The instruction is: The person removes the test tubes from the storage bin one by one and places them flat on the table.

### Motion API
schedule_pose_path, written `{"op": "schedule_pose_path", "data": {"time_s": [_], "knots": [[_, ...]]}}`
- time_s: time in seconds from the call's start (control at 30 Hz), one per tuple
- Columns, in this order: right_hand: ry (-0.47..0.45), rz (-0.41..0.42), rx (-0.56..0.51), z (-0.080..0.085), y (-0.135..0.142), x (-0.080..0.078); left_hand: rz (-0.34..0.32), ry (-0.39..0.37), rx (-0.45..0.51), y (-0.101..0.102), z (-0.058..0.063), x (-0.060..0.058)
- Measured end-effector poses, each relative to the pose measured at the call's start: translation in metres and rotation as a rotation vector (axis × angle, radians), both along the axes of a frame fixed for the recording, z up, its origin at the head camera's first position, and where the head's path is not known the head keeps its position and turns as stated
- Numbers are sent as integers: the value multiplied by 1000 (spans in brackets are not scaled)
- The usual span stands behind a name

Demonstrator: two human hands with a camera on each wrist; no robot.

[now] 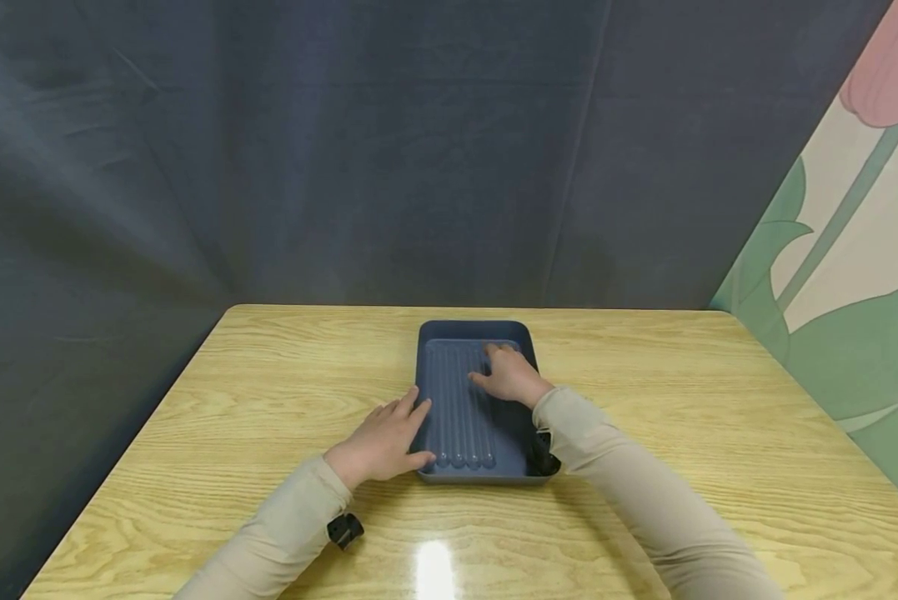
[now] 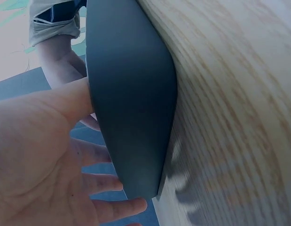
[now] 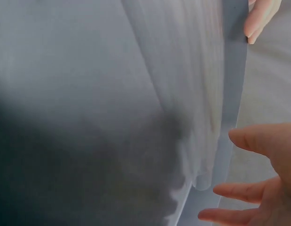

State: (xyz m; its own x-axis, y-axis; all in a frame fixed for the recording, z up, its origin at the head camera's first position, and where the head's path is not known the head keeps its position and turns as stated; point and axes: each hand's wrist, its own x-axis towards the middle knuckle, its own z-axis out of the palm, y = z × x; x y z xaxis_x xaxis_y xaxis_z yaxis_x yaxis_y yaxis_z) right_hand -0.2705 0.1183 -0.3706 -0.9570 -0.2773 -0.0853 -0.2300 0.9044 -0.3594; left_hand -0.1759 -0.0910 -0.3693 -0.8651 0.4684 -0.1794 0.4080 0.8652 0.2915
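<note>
A dark blue ribbed tray (image 1: 459, 400) lies on the wooden table, long side pointing away from me. Several raised ribs run along its floor, and it has an upright rim all round. My left hand (image 1: 383, 437) is at the tray's near left side with fingers spread; in the left wrist view, the left hand's thumb and fingertips reach right at the rim of the tray's side wall (image 2: 131, 94). Over the tray's right half is my right hand (image 1: 510, 377), its fingers extended and parted, holding nothing. Its shadow falls on the tray floor (image 3: 79, 84).
The wooden table (image 1: 291, 358) extends around the tray on every side. A dark cloth (image 1: 418, 150) hangs behind the table's far edge. At the right stands a wall panel (image 1: 869, 250) with a painted flower. Each wrist carries a small black camera (image 1: 345, 530).
</note>
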Motion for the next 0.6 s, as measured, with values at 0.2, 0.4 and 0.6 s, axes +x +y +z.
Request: {"op": "schedule_pose_path", "data": {"time_s": [0.2,0.4,0.6], "knots": [[6,6,-10,-6,0,-2,3,0,-2,0,0,0],[-7,6,-8,-9,0,-3,3,-3,0,0,-1,0],[-20,8,-14,-11,-1,-3,2,1,-2,-1,-2,-1]]}}
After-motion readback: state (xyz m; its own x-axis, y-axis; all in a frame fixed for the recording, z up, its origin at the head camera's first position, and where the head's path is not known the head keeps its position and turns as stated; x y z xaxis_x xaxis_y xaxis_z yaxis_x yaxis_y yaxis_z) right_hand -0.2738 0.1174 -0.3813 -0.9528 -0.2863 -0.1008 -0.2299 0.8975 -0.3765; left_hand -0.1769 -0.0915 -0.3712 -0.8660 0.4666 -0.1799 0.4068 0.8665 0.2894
